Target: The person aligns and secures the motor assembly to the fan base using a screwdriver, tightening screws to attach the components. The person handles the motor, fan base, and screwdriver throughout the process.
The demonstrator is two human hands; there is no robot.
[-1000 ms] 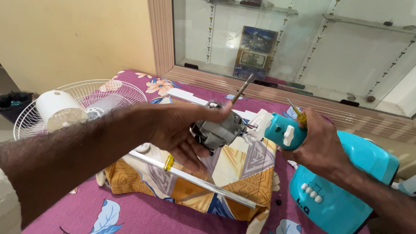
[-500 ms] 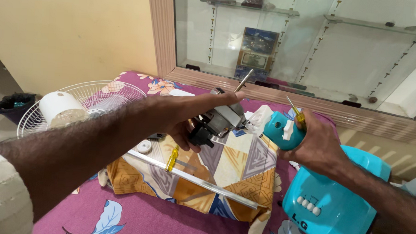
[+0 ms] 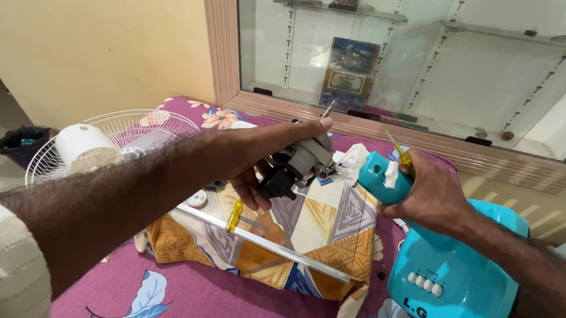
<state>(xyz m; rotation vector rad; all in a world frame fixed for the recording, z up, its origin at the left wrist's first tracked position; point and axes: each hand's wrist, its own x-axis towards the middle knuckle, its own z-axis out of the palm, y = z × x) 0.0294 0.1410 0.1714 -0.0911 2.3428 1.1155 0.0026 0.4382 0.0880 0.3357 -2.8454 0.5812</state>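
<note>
Our left hand (image 3: 257,170) grips the fan motor (image 3: 298,163), now lifted higher off the patterned cloth (image 3: 318,235); our right hand (image 3: 429,195) stays clenched around the turquoise fan neck (image 3: 379,178) and a small screwdriver (image 3: 401,154).

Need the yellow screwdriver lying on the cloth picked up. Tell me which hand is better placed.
Left, probably. The left hand grips the motor just above the yellow screwdriver. The right hand clutches the teal fan neck and another screwdriver, farther away.
</note>
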